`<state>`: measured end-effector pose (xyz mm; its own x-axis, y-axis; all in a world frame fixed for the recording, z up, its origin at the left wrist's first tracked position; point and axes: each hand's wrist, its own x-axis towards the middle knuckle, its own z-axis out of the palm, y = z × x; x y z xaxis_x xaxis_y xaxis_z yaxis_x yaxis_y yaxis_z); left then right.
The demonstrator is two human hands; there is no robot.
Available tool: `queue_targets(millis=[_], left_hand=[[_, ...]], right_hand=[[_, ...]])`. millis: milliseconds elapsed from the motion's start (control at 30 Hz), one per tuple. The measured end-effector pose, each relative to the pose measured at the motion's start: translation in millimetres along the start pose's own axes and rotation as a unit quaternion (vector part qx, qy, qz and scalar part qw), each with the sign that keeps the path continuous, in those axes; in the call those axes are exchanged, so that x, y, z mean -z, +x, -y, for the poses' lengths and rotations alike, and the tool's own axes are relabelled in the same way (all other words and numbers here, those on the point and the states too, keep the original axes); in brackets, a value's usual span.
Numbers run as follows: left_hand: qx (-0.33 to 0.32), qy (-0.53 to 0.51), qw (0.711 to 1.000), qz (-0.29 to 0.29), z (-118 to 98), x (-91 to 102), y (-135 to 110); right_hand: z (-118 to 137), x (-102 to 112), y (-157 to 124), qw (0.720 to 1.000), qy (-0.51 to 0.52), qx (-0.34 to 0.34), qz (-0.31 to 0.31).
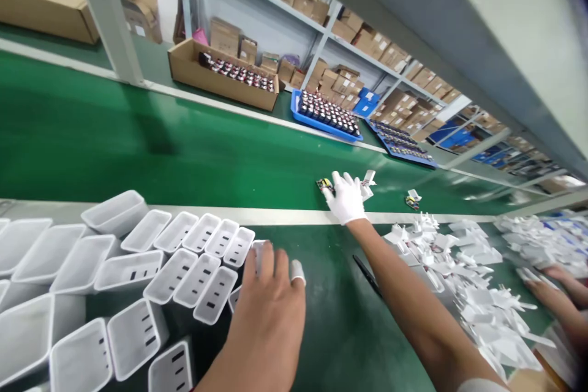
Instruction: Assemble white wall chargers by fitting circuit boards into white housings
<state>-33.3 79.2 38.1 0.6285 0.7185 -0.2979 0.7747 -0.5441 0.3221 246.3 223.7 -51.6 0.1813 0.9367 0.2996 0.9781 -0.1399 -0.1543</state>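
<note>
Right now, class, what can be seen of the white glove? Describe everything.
The white glove looks like thin fabric. It covers the person's right hand down to the wrist, where bare forearm begins. It is palm down over the green belt, fingers slightly apart, beside a small board with a yellow part and some white pieces. Whether it grips either is hidden.

The left hand (pixel 272 295) hides part of a white case (pixel 258 249) — grip unclear.

Right hand (pixel 350 203) rocks a white glove (pixel 344 193), left hand (pixel 273 303) just one white fingertip cover (pixel 297 271), plus a pale right sleeve (pixel 482 386) tbh.
</note>
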Motion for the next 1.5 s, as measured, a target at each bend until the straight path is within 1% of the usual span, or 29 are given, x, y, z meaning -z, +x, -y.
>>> queue_targets(millis=[33,100,200,300,367,400,467,533,600,667,700,800,867,900,967,1033,1100,1167,1200,1233,1267,1333,1367,1400,1433,1467,1500], left_hand=[[0.009,0.007,1.0,-0.003,3,-2.7,0],[0.015,0.021,1.0,-0.01,8,-7.5,1],[0.005,0.044,0.999,-0.023,14,-11.2,3],[0.006,0.06,0.998,-0.018,13,-12.0,4],[0.009,0.067,0.998,-0.014,11,-11.5,5],[0.004,0.07,0.997,-0.012,9,-11.0,6],[-0.014,0.076,0.997,-0.016,6,-9.6,8],[-0.031,0.077,0.996,-0.026,1,-9.0,10],[-0.038,0.069,0.996,-0.041,-7,-10.7,11],[-0.042,0.056,0.997,-0.04,-18,-15.4,13],[-0.047,0.052,0.997,-0.036,-24,-18.8,13],[-0.088,0.051,0.995,-0.024,-40,-29.8,13],[-0.122,0.055,0.99,-0.038,-47,-35.0,12],[-0.13,0.055,0.988,-0.057,-50,-36.5,11],[-0.133,0.021,0.985,-0.11,-53,-37.5,9],[-0.151,-0.063,0.976,-0.147,-56,-37.9,5],[-0.187,-0.152,0.96,-0.145,-59,-39.3,1],[-0.199,-0.198,0.951,-0.133,-62,-41.2,-1],[-0.188,-0.209,0.951,-0.131,-63,-41.6,-1],[-0.168,-0.219,0.953,-0.129,-63,-41.4,0],[-0.146,-0.231,0.954,-0.125,-64,-40.6,1],[-0.107,-0.277,0.949,-0.106,-63,-37.7,3],[-0.092,-0.312,0.94,-0.097,-63,-36.3,5],[-0.081,-0.354,0.927,-0.09,-62,-35.2,6],[-0.074,-0.399,0.91,-0.087,-62,-34.7,8],[-0.07,-0.442,0.89,-0.083,-62,-34.8,9],[-0.069,-0.477,0.873,-0.079,-62,-35.3,9]], right_hand=[[6,-3,4,1.0,-0.005,-0.008,0.016],[13,-6,14,0.998,-0.003,-0.049,0.038],[14,-3,23,0.99,0.038,-0.123,0.06],[11,10,17,0.974,0.135,-0.167,0.065],[10,22,4,0.954,0.232,-0.178,0.066],[9,29,-4,0.938,0.288,-0.179,0.066],[10,44,-24,0.894,0.406,-0.176,0.071],[11,62,-49,0.838,0.513,-0.17,0.079],[11,80,-76,0.781,0.594,-0.167,0.093],[10,97,-106,0.733,0.649,-0.169,0.109],[10,105,-120,0.714,0.669,-0.173,0.114],[7,128,-159,0.674,0.698,-0.205,0.126],[7,142,-181,0.664,0.693,-0.247,0.13],[7,147,-191,0.669,0.681,-0.268,0.131],[10,154,-207,0.692,0.646,-0.291,0.139],[14,157,-219,0.716,0.618,-0.283,0.16],[20,156,-227,0.73,0.609,-0.258,0.169],[24,155,-231,0.733,0.616,-0.231,0.174],[24,155,-232,0.726,0.623,-0.226,0.183],[23,156,-233,0.713,0.633,-0.227,0.199],[21,157,-233,0.693,0.645,-0.232,0.223],[14,159,-235,0.641,0.675,-0.238,0.278],[10,159,-236,0.611,0.697,-0.236,0.293],[7,158,-238,0.585,0.721,-0.233,0.287],[5,155,-241,0.568,0.746,-0.233,0.258],[4,151,-244,0.562,0.766,-0.233,0.21],[5,145,-248,0.569,0.774,-0.23,0.155]])
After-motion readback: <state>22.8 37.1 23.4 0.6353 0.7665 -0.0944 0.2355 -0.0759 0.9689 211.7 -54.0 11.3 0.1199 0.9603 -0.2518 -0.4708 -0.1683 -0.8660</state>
